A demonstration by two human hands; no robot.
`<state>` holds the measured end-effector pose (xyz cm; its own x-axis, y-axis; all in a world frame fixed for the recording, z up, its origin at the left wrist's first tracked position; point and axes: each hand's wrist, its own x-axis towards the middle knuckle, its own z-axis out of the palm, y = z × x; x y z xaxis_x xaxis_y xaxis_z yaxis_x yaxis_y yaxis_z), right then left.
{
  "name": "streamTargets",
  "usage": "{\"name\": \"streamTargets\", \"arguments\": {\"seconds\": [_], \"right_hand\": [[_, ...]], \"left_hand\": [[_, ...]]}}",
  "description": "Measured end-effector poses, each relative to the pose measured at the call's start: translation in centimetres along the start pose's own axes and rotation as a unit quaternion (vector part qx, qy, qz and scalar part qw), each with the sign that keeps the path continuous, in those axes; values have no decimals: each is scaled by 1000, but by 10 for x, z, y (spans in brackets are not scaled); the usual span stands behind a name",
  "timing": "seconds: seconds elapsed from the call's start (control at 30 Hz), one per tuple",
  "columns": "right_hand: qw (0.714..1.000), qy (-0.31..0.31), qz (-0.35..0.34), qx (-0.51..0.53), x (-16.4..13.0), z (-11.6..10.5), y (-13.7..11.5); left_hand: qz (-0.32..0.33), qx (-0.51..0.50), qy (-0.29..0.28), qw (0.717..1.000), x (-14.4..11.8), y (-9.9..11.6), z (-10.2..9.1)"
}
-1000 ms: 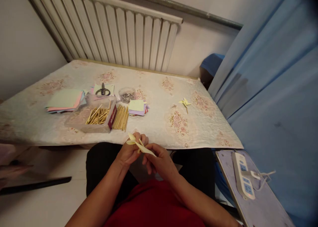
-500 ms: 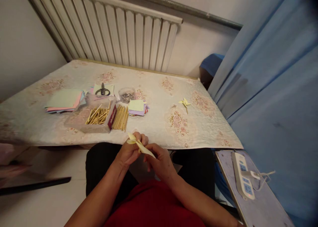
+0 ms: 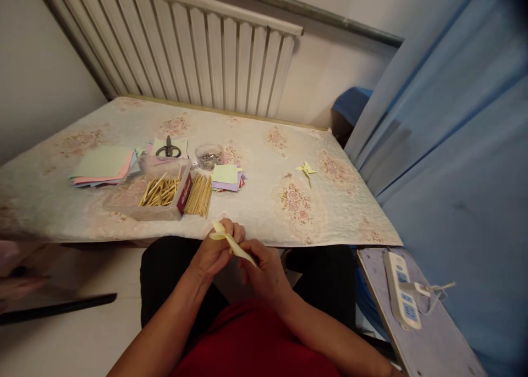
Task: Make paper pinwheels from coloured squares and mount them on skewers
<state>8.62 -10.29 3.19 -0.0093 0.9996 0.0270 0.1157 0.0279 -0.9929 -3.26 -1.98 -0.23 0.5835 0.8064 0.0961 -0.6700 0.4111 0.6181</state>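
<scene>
My left hand point(image 3: 214, 250) and my right hand point(image 3: 264, 267) meet over my lap, just below the table's near edge. Both pinch a folded pale-yellow paper piece point(image 3: 231, 240) that slants between them; a thin stick seems to run through it, but I cannot tell for sure. A finished yellow paper pinwheel point(image 3: 307, 170) lies on the table to the right. Directly ahead sit a clear box of wooden sticks point(image 3: 159, 193), a loose bundle of sticks point(image 3: 199, 194) and a small stack of coloured paper squares point(image 3: 226, 177).
On the floral tablecloth point(image 3: 297, 212) there are also a bigger stack of coloured paper point(image 3: 103, 165), scissors point(image 3: 168, 149) and a clear dish of small metal bits point(image 3: 209, 157). A radiator point(image 3: 198, 53) backs the table. A power strip point(image 3: 402, 292) lies on a board at right, beside a blue curtain point(image 3: 454, 146).
My hands have barely moved; the right fingers shifted slightly along the paper piece. The view has tipped down a little.
</scene>
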Motion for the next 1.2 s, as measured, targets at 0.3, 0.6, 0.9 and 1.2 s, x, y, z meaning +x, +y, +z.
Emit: {"name": "streamTargets", "arguments": {"seconds": [0.3, 0.6, 0.9, 1.2], "right_hand": [[982, -9, 126, 142, 13, -6, 11], [966, 13, 191, 172, 23, -18, 46], [969, 18, 206, 137, 25, -25, 59], [974, 23, 203, 100, 30, -31, 72]], "left_hand": [[-40, 39, 87, 995, 8, 2, 1], [-12, 94, 228, 969, 20, 0, 4], [-24, 129, 260, 957, 27, -6, 6], [-21, 141, 276, 950, 35, -15, -4]]}}
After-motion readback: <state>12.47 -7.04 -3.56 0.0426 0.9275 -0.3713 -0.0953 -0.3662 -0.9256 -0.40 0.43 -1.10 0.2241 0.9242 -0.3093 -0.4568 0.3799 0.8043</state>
